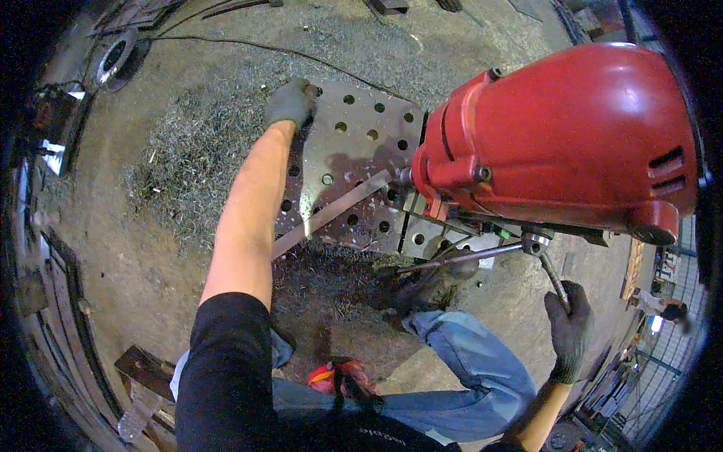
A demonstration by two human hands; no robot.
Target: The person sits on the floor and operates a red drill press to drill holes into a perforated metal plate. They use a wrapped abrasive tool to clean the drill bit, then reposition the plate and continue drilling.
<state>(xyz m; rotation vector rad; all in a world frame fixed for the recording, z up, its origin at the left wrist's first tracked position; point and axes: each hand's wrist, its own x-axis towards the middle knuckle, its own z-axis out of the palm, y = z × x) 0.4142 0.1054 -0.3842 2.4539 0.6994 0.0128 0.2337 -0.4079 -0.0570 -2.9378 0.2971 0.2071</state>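
Note:
My left hand (290, 104), in a grey glove, is closed on the far left corner of a steel plate (339, 158) with several round holes. My right hand (570, 324), also gloved, grips one arm of the drill press's feed handle (556, 275). The red drill press head (565, 135) hangs over the plate's right side, its spindle partly hidden beneath it. A flat metal bar (331, 215) slants across the plate toward the spindle. A pale wet streak (306, 202) runs over the plate next to the bar.
Metal shavings (196, 143) cover the floor around the plate. A dark cable (279, 49) crosses the floor beyond it. A wheel (115, 59) lies at the far left, and long metal lengths (64, 324) at the near left. A red bag-like item (346, 377) sits between my legs.

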